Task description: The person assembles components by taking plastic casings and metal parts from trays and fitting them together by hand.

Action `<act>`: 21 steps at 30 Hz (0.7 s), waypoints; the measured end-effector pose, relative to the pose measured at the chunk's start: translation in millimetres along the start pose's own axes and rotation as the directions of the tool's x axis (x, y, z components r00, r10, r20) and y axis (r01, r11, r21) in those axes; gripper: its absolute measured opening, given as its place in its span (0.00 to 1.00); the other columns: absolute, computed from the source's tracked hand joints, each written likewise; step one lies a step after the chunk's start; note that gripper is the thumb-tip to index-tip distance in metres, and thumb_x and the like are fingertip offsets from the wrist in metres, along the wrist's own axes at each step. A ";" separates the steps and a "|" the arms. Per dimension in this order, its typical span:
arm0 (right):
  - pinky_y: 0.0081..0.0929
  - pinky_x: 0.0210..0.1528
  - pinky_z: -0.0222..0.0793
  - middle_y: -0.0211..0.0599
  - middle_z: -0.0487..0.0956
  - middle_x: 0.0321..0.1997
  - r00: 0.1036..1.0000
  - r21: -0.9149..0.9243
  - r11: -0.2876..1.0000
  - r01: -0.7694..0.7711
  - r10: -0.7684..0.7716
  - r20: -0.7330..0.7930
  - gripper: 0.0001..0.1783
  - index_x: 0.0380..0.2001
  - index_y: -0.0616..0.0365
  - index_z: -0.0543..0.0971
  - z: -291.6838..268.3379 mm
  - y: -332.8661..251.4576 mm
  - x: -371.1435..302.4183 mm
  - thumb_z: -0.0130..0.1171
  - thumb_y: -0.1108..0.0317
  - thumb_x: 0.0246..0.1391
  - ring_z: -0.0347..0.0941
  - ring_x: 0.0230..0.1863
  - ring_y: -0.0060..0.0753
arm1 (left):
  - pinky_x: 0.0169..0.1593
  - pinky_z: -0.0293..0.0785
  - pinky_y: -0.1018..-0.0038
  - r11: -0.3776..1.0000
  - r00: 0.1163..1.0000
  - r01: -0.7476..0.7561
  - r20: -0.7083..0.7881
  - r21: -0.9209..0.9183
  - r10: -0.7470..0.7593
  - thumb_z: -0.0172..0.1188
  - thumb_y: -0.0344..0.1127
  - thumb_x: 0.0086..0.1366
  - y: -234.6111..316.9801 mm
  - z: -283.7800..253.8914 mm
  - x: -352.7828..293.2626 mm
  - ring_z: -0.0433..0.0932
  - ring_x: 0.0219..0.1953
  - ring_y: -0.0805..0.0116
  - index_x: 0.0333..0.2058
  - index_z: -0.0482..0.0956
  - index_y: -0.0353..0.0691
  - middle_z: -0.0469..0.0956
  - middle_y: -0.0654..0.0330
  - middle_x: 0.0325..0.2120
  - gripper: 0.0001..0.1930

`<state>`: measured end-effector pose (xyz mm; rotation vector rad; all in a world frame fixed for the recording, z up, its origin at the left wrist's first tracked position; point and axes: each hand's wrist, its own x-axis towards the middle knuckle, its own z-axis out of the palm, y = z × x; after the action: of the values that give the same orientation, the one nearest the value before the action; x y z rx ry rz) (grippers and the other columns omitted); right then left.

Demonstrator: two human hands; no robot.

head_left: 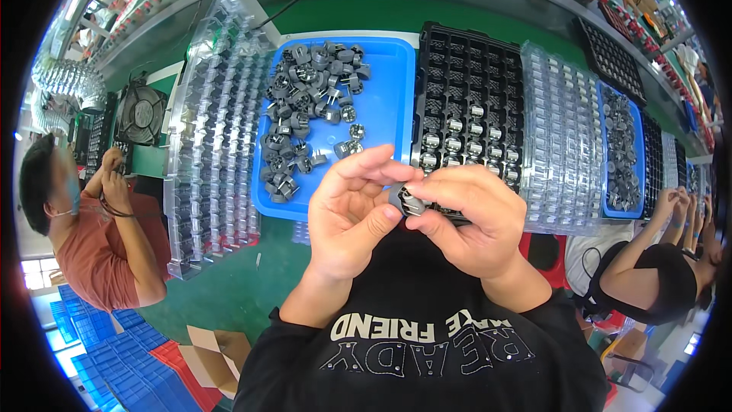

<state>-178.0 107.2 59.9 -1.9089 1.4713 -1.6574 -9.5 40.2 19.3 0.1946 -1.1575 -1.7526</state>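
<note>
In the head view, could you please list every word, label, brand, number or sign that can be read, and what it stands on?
Black shirt: two rows of large, legible lettering; I don't copy printed words.
Dark fan: hub marking too small to read.
Grey part: no readable text.

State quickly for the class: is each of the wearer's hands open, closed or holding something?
Left hand: holding a grey round part.
Right hand: closed, pinching the same part.
</note>
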 end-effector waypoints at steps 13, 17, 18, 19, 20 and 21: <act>0.37 0.40 0.76 0.40 0.82 0.31 0.932 -0.273 0.933 -0.235 0.296 0.208 0.04 0.28 0.59 0.82 -26.8 60.1 10.0 0.69 0.73 0.52 0.80 0.35 0.45 | 0.61 0.74 0.61 0.330 0.995 0.080 -0.095 0.940 0.029 0.75 0.27 0.56 -16.8 -27.7 -10.4 0.77 0.58 0.45 0.61 0.77 0.37 0.79 0.49 0.56 0.32; 0.46 0.42 0.77 0.40 0.79 0.34 0.932 -0.708 0.696 -0.118 0.323 0.162 0.04 0.31 0.57 0.79 -38.9 122.3 37.4 0.65 0.72 0.55 0.80 0.39 0.51 | 0.61 0.69 0.54 -0.228 0.996 0.058 -0.072 0.972 -0.052 0.76 0.32 0.53 -11.8 -56.3 -0.3 0.74 0.57 0.48 0.55 0.81 0.41 0.77 0.52 0.55 0.29; 0.45 0.42 0.78 0.39 0.79 0.34 0.944 -0.679 0.731 -0.064 0.265 0.197 0.04 0.31 0.56 0.79 -38.1 131.8 37.6 0.65 0.72 0.54 0.80 0.40 0.51 | 0.60 0.70 0.55 -0.262 0.995 0.051 -0.071 0.964 -0.068 0.76 0.32 0.53 -13.3 -60.0 2.4 0.75 0.56 0.49 0.55 0.82 0.42 0.78 0.53 0.54 0.28; 0.45 0.42 0.78 0.39 0.79 0.35 0.914 -0.688 0.720 -0.093 0.335 0.228 0.04 0.31 0.56 0.80 -36.6 140.3 37.4 0.65 0.72 0.54 0.80 0.40 0.51 | 0.59 0.70 0.55 -0.282 0.996 0.028 -0.051 0.959 -0.077 0.76 0.33 0.53 -15.8 -62.2 5.2 0.75 0.55 0.50 0.54 0.82 0.42 0.78 0.54 0.53 0.27; 0.45 0.42 0.79 0.39 0.79 0.35 0.922 -0.688 0.725 -0.023 0.281 0.265 0.04 0.32 0.56 0.80 -35.0 145.8 35.3 0.66 0.72 0.53 0.80 0.40 0.50 | 0.56 0.70 0.57 -0.290 0.998 -0.004 -0.016 0.957 -0.066 0.76 0.33 0.53 -17.4 -63.6 7.9 0.77 0.52 0.52 0.52 0.83 0.43 0.79 0.55 0.49 0.25; 0.45 0.42 0.79 0.39 0.79 0.35 0.919 -0.685 0.727 0.036 0.245 0.309 0.05 0.32 0.56 0.80 -31.7 149.3 32.0 0.66 0.72 0.52 0.81 0.41 0.50 | 0.56 0.70 0.57 -0.299 0.995 0.026 -0.053 0.954 -0.082 0.75 0.33 0.54 -19.7 -64.1 10.7 0.77 0.52 0.52 0.51 0.83 0.43 0.79 0.55 0.48 0.24</act>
<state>-287.6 24.8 -14.4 -2.2415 2.1386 -0.6273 10.3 -6.2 -26.1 1.2780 -2.4466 -0.1898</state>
